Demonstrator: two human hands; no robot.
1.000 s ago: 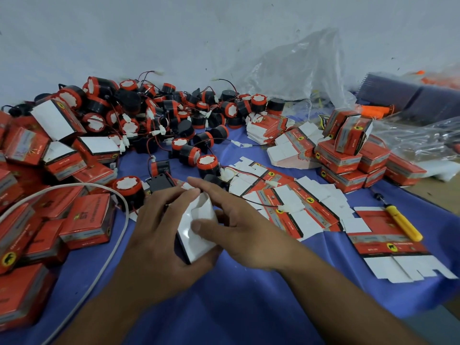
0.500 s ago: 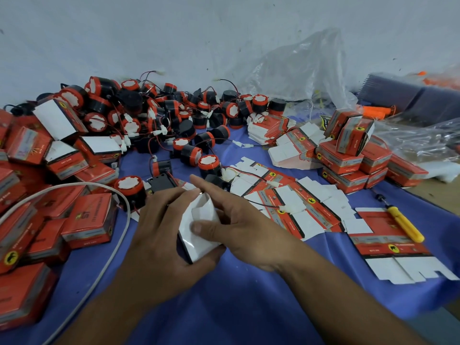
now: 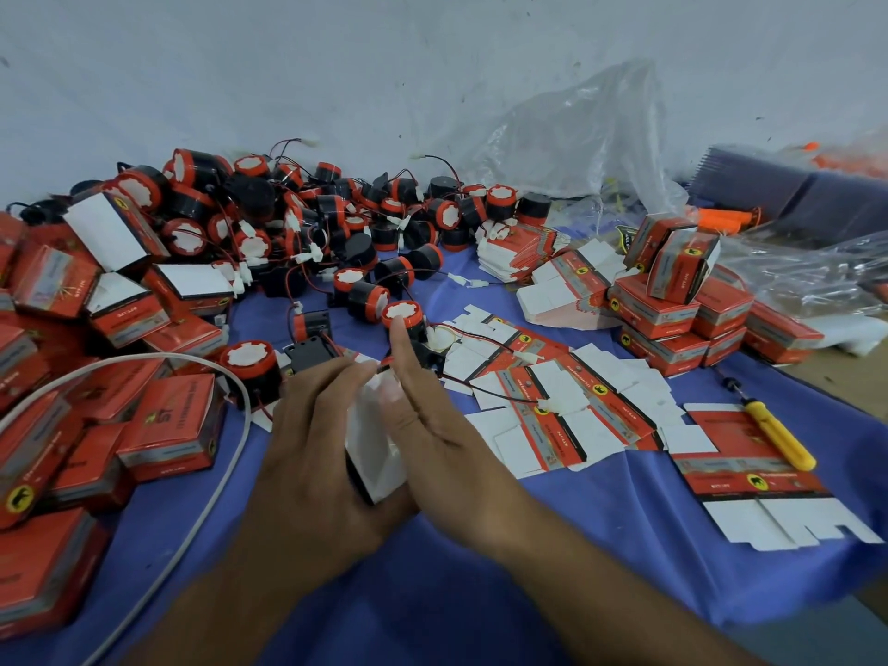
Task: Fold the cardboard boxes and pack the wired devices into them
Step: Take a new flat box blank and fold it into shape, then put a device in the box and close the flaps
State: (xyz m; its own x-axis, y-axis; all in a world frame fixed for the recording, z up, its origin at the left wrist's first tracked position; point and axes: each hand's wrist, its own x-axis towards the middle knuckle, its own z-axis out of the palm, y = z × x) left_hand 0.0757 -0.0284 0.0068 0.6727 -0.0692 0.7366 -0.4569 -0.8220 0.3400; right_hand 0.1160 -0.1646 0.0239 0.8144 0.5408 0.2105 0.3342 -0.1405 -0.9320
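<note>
Down at 6 o'clock the left hand grips a half-folded cardboard box, wrapped round its left side and lower end, with the box's white flaps facing up. The right hand lies flat against the box's right side, fingers straight and thumb pressing on a white flap. Its index finger stretches toward 12 o'clock, and the tip overlaps 1 wired device; I cannot tell whether they touch.

A blue cloth covers the surface below a pale wall. At 9 o'clock closed red boxes lie heaped, with a white cable looping past them. At 11 o'clock sits a heap of wired devices, black and red. A clear plastic bag slumps at 1 o'clock, and a stack of closed boxes stands at 2 o'clock. At 3 o'clock flat box blanks are spread out, with a yellow-handled screwdriver lying across the rightmost.

The hands hide the held box's inside. The left edge cuts off some boxes, and the far-right clutter is too blurred to make out.
</note>
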